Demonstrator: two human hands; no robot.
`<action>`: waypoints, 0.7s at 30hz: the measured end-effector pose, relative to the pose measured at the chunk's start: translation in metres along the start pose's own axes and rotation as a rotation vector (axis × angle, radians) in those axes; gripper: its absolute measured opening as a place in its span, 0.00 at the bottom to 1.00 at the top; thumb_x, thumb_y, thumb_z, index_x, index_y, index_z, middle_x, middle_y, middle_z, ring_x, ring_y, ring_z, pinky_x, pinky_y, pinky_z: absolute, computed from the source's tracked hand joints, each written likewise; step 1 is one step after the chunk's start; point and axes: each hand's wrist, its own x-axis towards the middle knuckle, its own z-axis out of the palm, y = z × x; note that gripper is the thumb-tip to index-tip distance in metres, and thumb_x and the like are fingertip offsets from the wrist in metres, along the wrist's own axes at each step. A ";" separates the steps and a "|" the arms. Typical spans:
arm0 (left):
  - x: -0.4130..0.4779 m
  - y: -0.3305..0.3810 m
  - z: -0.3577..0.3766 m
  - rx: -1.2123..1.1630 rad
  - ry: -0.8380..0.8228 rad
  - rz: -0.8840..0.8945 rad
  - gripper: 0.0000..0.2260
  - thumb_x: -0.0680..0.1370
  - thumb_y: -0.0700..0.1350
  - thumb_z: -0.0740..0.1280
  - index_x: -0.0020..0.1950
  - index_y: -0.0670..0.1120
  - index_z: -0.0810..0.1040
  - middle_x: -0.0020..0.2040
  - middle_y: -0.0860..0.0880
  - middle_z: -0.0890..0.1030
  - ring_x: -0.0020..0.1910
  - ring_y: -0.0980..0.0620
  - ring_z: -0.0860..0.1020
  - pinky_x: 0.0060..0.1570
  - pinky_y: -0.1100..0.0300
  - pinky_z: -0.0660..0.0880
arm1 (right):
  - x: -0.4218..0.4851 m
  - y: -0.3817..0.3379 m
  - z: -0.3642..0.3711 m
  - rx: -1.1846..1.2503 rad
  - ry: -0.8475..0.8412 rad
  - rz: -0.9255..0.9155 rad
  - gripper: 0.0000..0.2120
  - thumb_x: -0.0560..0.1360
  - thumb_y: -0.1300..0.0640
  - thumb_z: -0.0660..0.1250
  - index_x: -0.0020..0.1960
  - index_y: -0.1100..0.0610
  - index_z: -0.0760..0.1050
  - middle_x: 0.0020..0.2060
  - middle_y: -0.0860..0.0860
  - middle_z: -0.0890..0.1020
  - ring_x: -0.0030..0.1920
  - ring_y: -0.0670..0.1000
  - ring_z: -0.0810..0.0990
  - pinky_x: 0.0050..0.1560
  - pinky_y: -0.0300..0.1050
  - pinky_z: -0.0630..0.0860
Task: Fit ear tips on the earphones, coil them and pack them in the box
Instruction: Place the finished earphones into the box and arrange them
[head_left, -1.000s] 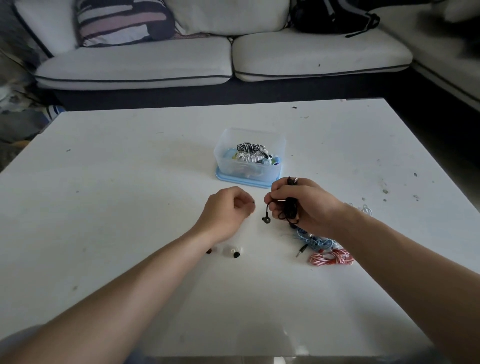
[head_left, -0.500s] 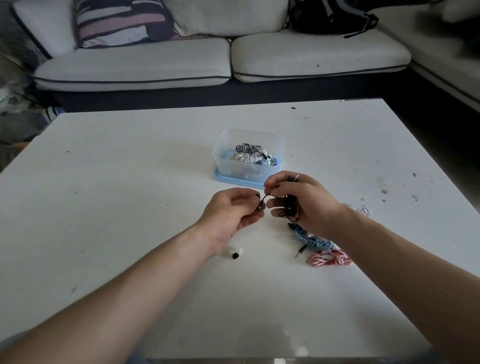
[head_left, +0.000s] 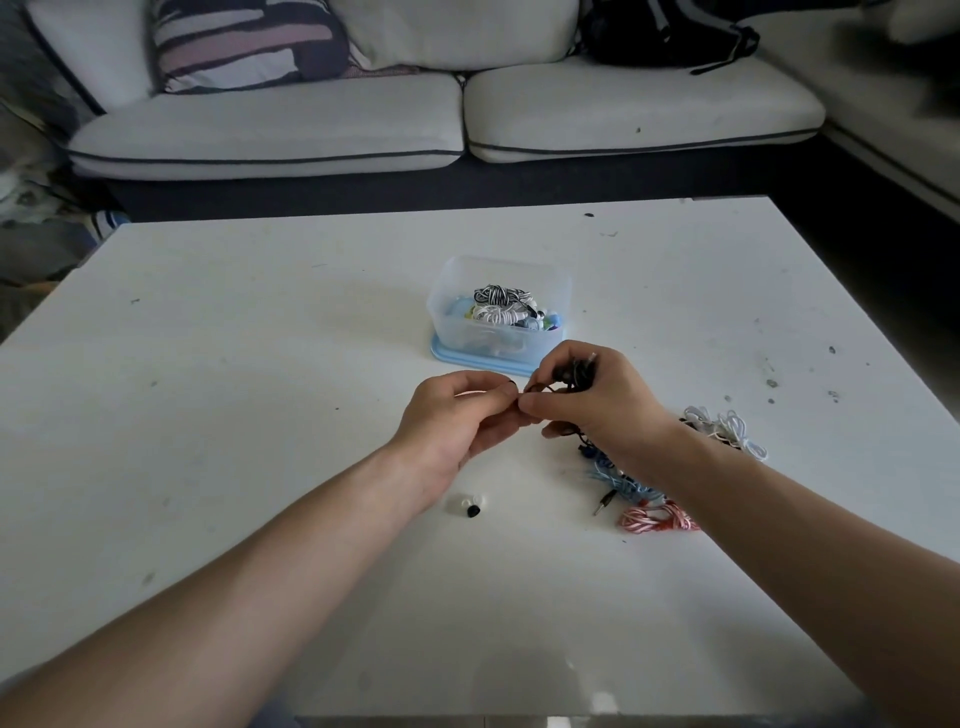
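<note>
Head view: the left hand pinches a black ear tip against the black earphones gripped in the right hand, with the box just beyond. A slipped pinch could drop the tip.

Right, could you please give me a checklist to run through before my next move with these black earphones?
1. Coiled black earphones gripped in right hand: ok.
2. Small black ear tip pinched by left hand at the right fingertips: ok.
3. Ear tip seated on earbud: cannot tell, fingers hide it.
4. Clear plastic box uncovered, standing on its blue lid: ok.
5. Spare ear tips on white table by left wrist: ok.
6. Blue earphones, red-and-white earphones, white earphones packed: not ok, lying on table.
</note>
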 end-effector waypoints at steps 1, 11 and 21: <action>0.000 0.001 -0.001 0.008 0.005 -0.003 0.03 0.77 0.36 0.69 0.50 0.38 0.80 0.44 0.40 0.86 0.45 0.45 0.86 0.46 0.61 0.81 | 0.000 -0.001 -0.001 0.023 -0.003 0.010 0.10 0.71 0.70 0.74 0.42 0.60 0.75 0.36 0.53 0.82 0.35 0.51 0.82 0.36 0.43 0.79; 0.000 0.007 -0.006 0.027 -0.013 0.083 0.09 0.73 0.31 0.71 0.48 0.44 0.81 0.42 0.45 0.86 0.43 0.49 0.84 0.46 0.62 0.79 | 0.001 -0.002 -0.007 0.393 -0.074 0.139 0.11 0.74 0.71 0.69 0.41 0.57 0.73 0.38 0.52 0.82 0.45 0.56 0.86 0.43 0.46 0.81; -0.004 0.014 -0.010 0.082 -0.094 0.130 0.10 0.75 0.30 0.69 0.54 0.40 0.82 0.47 0.40 0.86 0.48 0.46 0.85 0.48 0.62 0.80 | 0.004 -0.001 -0.006 0.414 -0.009 0.089 0.09 0.73 0.72 0.69 0.42 0.61 0.73 0.39 0.60 0.80 0.38 0.56 0.84 0.41 0.43 0.81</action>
